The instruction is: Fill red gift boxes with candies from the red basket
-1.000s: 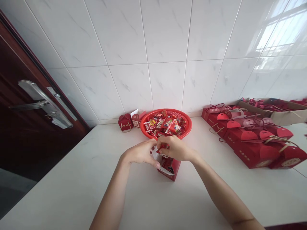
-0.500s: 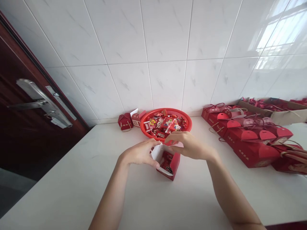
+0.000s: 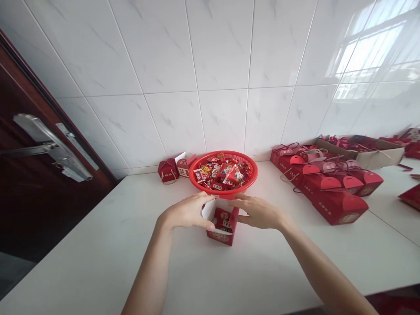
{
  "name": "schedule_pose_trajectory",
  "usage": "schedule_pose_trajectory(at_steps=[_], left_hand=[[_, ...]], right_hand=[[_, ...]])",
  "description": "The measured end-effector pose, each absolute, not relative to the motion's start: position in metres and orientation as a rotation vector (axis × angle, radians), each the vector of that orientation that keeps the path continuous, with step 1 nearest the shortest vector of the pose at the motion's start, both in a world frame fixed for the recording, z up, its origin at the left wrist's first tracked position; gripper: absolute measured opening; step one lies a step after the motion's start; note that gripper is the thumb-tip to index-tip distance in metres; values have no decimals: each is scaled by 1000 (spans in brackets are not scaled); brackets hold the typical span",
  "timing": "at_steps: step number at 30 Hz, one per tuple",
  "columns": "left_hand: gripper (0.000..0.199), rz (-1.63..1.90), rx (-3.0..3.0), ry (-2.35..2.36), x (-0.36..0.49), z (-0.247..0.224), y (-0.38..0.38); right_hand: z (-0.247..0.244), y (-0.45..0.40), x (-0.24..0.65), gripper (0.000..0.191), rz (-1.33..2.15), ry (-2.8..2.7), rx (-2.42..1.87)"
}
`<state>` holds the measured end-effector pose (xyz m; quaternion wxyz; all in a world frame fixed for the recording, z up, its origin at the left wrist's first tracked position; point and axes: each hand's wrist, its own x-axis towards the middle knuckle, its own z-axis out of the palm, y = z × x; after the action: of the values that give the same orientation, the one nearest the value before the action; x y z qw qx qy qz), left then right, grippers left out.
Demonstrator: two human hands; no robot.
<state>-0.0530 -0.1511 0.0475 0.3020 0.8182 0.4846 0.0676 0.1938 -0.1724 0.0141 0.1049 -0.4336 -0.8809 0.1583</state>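
A small red candy box [image 3: 220, 238] stands on the white table in front of me, its top flaps raised and their white insides showing. Inside it lie red-wrapped candies [image 3: 223, 218]. My left hand [image 3: 188, 213] grips the box's left flap, thumb at the front corner and fingers reaching over the back. On the other side, my right hand [image 3: 257, 211] has its fingers around the right flap and back corner; the fingertips are partly hidden. Just behind the box is a red plastic basket [image 3: 251, 177] full of mixed wrapped sweets [image 3: 216, 173].
Left of the basket stand a closed red box [image 3: 167, 170] and an open one [image 3: 184, 167]. Rows of closed red gift boxes [image 3: 337, 205] fill the right side, with a cardboard carton [image 3: 382, 157] behind. A tiled wall [image 3: 223, 118] borders the table; a door [image 3: 36, 183] is at left.
My right hand has come down from above the box to its right side. The box has turned slightly, showing more of its front. The view has shifted a little to the right.
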Motion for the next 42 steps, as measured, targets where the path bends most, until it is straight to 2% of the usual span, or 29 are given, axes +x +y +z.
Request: schedule_pose_trajectory(at_steps=[4,9,14,16,21,27,29,34,37,39,42], left_hand=[[92,56,2145,1340,-51,50,-153],[92,74,2154,1281,-51,48,-151],[71,-15,2143,1163,-47,45,-150],[66,-25,2127,1150,-45,46,-150],[66,24,2093,1158,-47,47,-147],[28,65,2122,1230,-44,38,-138],[23,58,2129,1283,-42,36,-136],[29,-24,2121,1379,-40,32,-133],[44,1,2094,1331,-40,29,-132],[57,32,2081,1282,-40,27,-132],[67,60,2074,1241,-38,26,-131]], right_hand=[[-5,-174,204,58,560,-2475,-1323],[-22,-174,202,62,748,-2300,-1282],[-42,-171,193,64,800,-2139,-1189],[-50,-172,190,61,791,-2074,-1180],[-62,-178,185,49,760,-1963,-1123],[-64,-184,180,33,708,-1865,-988],[-64,-186,178,26,697,-1851,-947],[-67,-189,172,23,682,-1928,-942],[-69,-189,171,26,665,-1964,-937],[-69,-189,171,34,661,-1967,-939],[-66,-189,173,58,666,-1991,-948]])
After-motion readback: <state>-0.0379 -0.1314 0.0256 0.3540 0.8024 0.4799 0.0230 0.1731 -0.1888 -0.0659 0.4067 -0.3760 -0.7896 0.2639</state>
